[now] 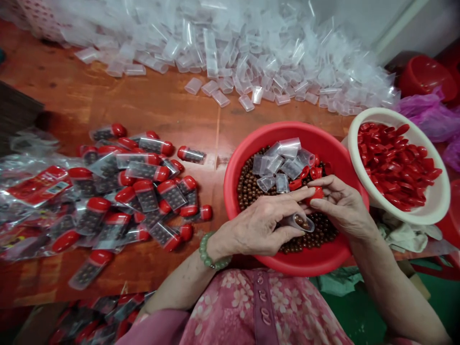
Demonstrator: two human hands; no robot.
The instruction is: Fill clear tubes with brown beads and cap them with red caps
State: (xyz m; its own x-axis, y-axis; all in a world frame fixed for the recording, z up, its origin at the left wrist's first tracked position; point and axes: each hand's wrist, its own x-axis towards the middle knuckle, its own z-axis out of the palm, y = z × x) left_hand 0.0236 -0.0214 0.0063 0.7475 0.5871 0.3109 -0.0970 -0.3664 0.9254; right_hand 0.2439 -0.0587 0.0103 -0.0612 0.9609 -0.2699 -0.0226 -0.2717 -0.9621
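My left hand (262, 225) is closed around a small clear plastic tube (301, 222) that holds a few brown beads, over the red basin (244, 158). My right hand (339, 203) pinches a red cap (316, 193) right beside the tube's mouth. The basin is full of small brown beads (247, 189), with several empty clear tubes (282, 165) and loose red caps lying on top. A green bead bracelet (208, 254) circles my left wrist.
A white bowl (436, 199) of red caps stands to the right. Several filled, red-capped tubes (143, 191) lie piled on the wooden table at the left. A large heap of empty clear tubes (251, 52) covers the back. Purple plastic (424, 108) lies at far right.
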